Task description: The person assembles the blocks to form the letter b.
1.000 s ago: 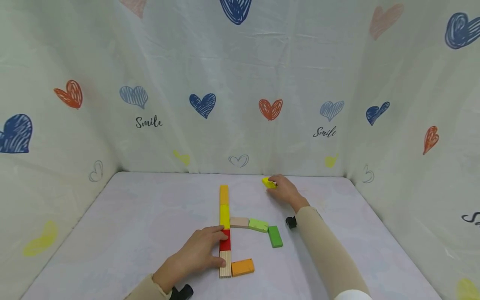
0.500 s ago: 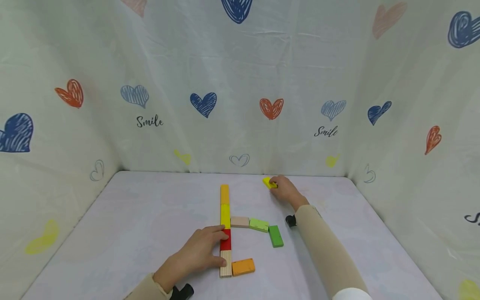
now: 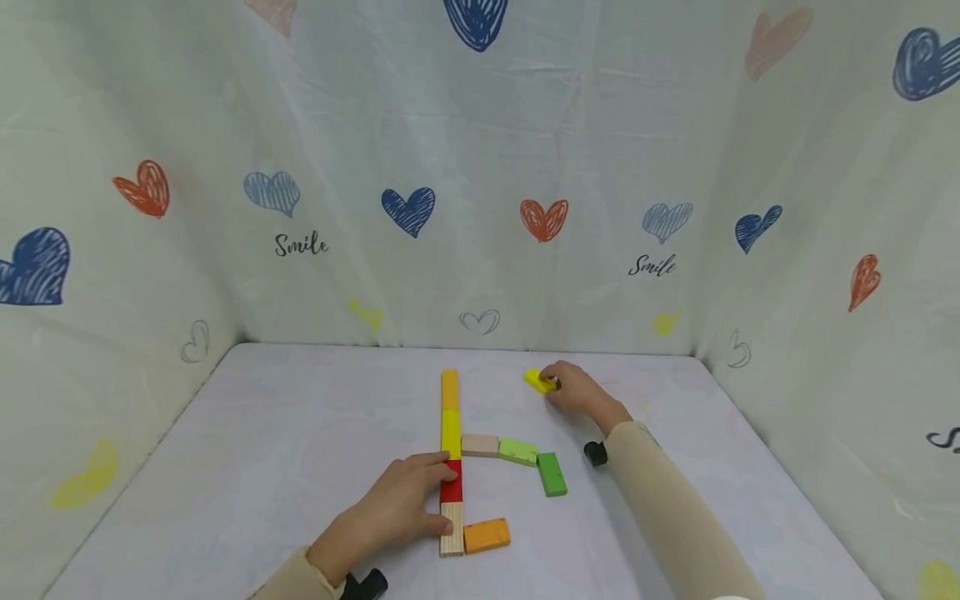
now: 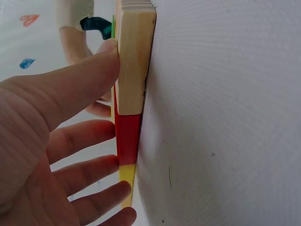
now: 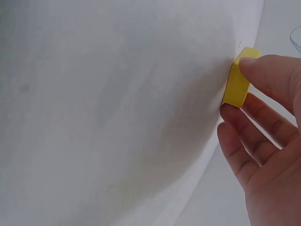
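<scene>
In the head view, my right hand (image 3: 581, 390) pinches a yellow block (image 3: 538, 381) at the far part of the table; the right wrist view shows the thumb and fingers on that yellow block (image 5: 237, 87), low at the white surface. My left hand (image 3: 397, 502) rests with extended fingers along a straight column of blocks. Its thumb touches the plain wooden block (image 3: 452, 543), and fingertips lie by the red block (image 3: 452, 490). Beyond these come another yellow block (image 3: 451, 429) and an amber block (image 3: 449, 389), end to end.
From the column, a beige block (image 3: 480, 445), a light green block (image 3: 517, 451) and a green block (image 3: 551, 474) curve rightward. An orange block (image 3: 487, 535) sits beside the plain wooden one. A white cloth with printed hearts (image 3: 408, 212) hangs behind the table (image 3: 300, 433).
My right hand has come a little nearer with the yellow block in its pinch. The left hand and the laid blocks stay where they were.
</scene>
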Demonstrator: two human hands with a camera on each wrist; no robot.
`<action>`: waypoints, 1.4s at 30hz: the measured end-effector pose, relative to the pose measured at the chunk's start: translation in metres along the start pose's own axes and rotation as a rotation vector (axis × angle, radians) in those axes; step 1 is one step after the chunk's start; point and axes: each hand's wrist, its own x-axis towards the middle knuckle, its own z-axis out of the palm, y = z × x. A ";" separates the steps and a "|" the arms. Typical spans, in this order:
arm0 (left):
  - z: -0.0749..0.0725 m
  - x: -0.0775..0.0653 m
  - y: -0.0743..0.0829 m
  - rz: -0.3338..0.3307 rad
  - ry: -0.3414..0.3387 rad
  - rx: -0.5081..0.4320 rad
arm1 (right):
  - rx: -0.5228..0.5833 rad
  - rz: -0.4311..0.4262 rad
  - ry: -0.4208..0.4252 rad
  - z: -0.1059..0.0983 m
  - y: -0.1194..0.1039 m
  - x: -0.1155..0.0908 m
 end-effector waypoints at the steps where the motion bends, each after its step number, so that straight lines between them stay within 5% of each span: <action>1: 0.000 0.000 0.000 -0.003 0.000 0.000 | 0.003 -0.003 -0.002 0.000 -0.001 -0.001; 20: 0.002 0.001 0.001 -0.016 -0.001 0.002 | -0.075 -0.001 0.009 0.005 -0.006 0.007; 42: 0.000 0.000 0.000 0.005 0.012 0.001 | -0.092 -0.115 -0.009 0.002 -0.023 -0.037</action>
